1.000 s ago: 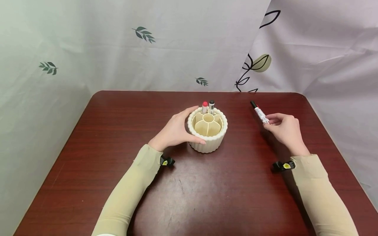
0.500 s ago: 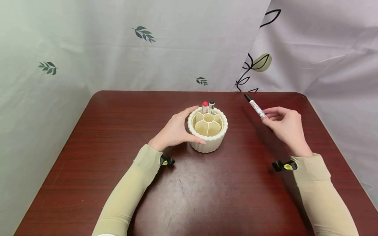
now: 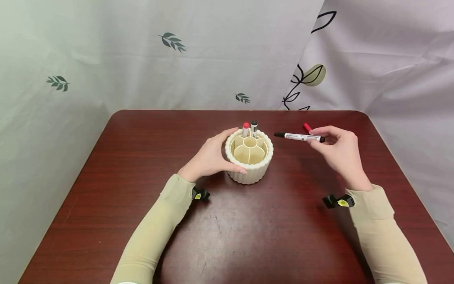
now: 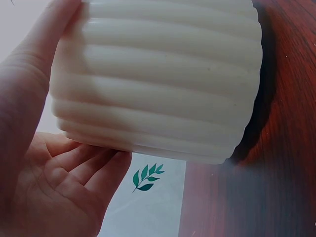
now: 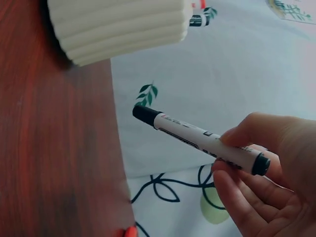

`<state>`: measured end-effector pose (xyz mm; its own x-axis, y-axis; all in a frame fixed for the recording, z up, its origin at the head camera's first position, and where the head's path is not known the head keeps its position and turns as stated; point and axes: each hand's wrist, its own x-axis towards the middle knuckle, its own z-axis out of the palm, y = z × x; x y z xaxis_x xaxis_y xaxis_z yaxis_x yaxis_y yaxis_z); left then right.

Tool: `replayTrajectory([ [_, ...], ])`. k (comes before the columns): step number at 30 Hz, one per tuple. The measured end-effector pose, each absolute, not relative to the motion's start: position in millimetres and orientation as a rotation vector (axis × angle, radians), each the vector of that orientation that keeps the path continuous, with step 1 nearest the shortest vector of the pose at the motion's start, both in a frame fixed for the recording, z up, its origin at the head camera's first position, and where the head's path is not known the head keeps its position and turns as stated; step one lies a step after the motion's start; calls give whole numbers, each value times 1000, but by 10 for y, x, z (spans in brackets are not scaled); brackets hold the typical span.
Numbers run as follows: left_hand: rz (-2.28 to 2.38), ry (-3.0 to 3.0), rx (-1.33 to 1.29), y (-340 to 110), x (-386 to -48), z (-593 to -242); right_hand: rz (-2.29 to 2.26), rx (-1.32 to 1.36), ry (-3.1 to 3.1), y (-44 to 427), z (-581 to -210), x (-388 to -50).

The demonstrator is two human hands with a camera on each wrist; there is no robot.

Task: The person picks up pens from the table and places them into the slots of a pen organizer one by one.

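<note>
A cream, ribbed pen holder (image 3: 248,173) with petal-shaped compartments stands upright on the table. My left hand (image 3: 209,156) grips its left side, thumb at the front and fingers behind; the left wrist view shows the fingertips against the ribbed wall (image 4: 163,84). Two markers stand in its back compartments: a red-capped marker (image 3: 246,129) and a black-capped marker (image 3: 253,129). To the right, my right hand (image 3: 338,152) pinches a white marker with a black cap (image 3: 297,137) near its rear end. The marker is held above the table, cap pointing left toward the holder.
Beyond my right hand, a red cap (image 3: 307,127) shows on the table; whatever is attached to it is hidden by the hand. The dark red-brown table (image 3: 227,232) ends at a pale curtain (image 3: 213,59) with leaf prints along the back and sides.
The marker in my right hand has swung from a slanting to a nearly level position, its cap moving left toward the holder. The red cap behind is now uncovered. My left hand stays put.
</note>
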<state>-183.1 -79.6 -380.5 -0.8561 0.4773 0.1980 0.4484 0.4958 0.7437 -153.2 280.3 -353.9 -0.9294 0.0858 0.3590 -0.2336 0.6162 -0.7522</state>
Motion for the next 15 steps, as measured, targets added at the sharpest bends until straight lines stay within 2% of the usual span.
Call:
replayTrajectory([
  [9,1323,2682,853,-792,-1839,-3804,1461,100,-2224,2735,-3334,-1567],
  [15,1319,2680,853,-793,-1839,-3812,1722,189,-1972,2640,-3164,-1589],
])
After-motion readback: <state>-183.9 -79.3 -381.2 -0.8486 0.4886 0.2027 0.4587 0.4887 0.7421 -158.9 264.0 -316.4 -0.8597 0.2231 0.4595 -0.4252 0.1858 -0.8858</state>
